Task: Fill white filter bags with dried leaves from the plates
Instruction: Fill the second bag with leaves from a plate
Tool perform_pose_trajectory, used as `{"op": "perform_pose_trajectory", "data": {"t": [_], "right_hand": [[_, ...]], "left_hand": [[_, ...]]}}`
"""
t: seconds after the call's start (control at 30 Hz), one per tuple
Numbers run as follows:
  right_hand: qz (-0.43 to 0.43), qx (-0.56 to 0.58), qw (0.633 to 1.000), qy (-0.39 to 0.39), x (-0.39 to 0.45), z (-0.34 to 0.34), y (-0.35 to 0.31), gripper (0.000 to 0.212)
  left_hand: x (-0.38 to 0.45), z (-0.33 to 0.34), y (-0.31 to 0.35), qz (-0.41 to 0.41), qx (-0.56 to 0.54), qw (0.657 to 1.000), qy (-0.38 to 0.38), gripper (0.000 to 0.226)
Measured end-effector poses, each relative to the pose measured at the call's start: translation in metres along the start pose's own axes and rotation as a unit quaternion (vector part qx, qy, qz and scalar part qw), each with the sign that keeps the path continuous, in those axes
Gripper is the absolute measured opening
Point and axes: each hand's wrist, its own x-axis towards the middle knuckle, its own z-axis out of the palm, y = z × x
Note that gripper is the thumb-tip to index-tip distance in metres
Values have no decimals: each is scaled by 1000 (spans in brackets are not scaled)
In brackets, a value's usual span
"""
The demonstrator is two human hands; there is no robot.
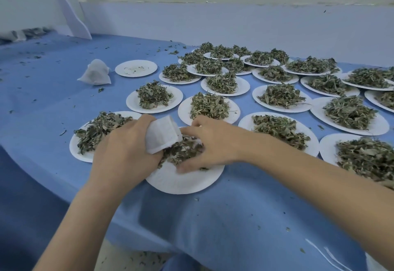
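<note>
Pinching a white filter bag [163,134] in the left hand [125,151] over the nearest plate [183,182], a person's right hand [210,143], fingers curled around dried leaves [183,150], should feed small pinches into its mouth at three o'clock.

The tablecloth [213,217] is a matt blue, thin nonwoven-looking fabric, creased near the edge. On it the plates [183,182] look like white paper, matt with a faint pebbly texture. The leaves [281,96] are dry, crinkly, dull green. The filter bag [161,135] above the nearest plate is soft, fuzzy white mesh-paper stuff, same as the filled bag [96,72] further back left.
</note>
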Motion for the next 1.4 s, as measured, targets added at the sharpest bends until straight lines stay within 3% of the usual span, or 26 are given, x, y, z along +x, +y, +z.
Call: {"op": "perform_pose_trajectory", "data": {"t": [0.27, 0.53, 0.7, 0.83, 0.9, 1.0, 1.1, 1.3, 1.4], "right_hand": [[-29, -6, 997, 65, 9, 10, 1, 34], [-24, 104, 980, 167, -7, -20, 13, 18], [-115, 31, 975, 188, -13, -36, 6, 17], [-180, -31, 965, 187, -8, -32, -5, 13], [-192, 20, 953, 232, -6, -29, -9, 11], [-155, 204, 925, 282, -6, -27, -13, 17], [-100, 315, 914, 236, -8, -30, -14, 25], [-131, 197, 970, 58, -14, -45, -11, 25], [-122, 169, 974, 84, -16, -45, -13, 26]], "left_hand": [[1, 1, -3, -15, -28, 999, 21, 39], [-1, 1, -7, -25, 5, 1000, -9, 37], [0, 1, 0, -15, 33, 999, -34, 36], [1, 3, 11, 2, -8, 1000, -21, 40], [2, 5, 16, 1, -32, 999, -14, 40], [1, 6, 22, -30, -90, 995, 6, 38], [2, 6, 25, -64, -159, 985, 14, 33], [5, 2, 24, -89, -209, 974, -1, 36], [6, 1, 24, -86, -204, 975, -7, 35]]}}
